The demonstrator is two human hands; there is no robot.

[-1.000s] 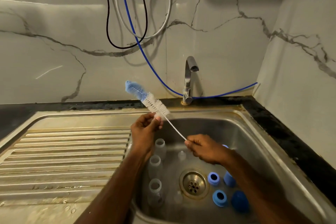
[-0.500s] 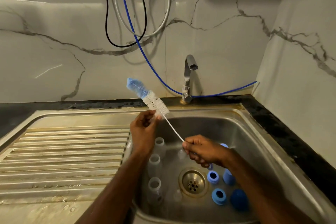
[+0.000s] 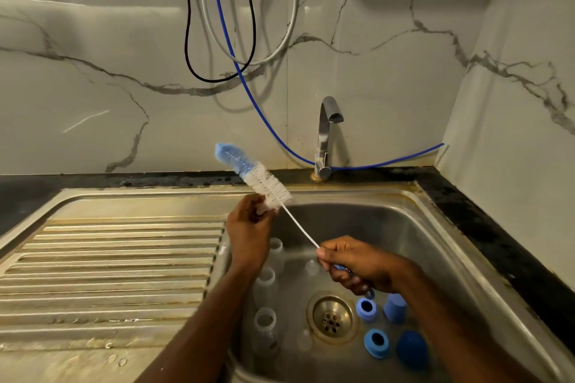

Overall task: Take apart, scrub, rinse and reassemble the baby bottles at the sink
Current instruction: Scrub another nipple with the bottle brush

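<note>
You have the bottle brush [image 3: 259, 177] held up across both hands above the left part of the sink basin [image 3: 413, 227]. Your right hand [image 3: 357, 264] is closed in a fist around the lower end of its twisted wire stem, with a bit of blue handle showing under your fingers. Your left hand [image 3: 249, 227] is pinched shut on the lower end of the white bristles, right where they meet the stem. From there the brush slants up and to the left, white bristles first and the blue tip highest, in front of the dark counter [image 3: 466, 205] edge and the marble wall.

The bottles are below your hands, down in the basin. Three clear bottle bodies [image 3: 265, 320] stand upright in a row along the left wall, mouths open, directly under your left wrist and forearm. Two small clear nipples [image 3: 311, 267] sit on the basin floor, one beneath the stem, one nearer you by the drain [image 3: 332, 317]. To the right of the drain, under your right forearm, lie two blue collar rings [image 3: 376, 342] and two blue caps [image 3: 411, 348], all apart from the bottles.

The faucet [image 3: 326, 137] stands behind the basin with no water running. The ribbed drainboard [image 3: 109, 274] stretches to your left.
</note>
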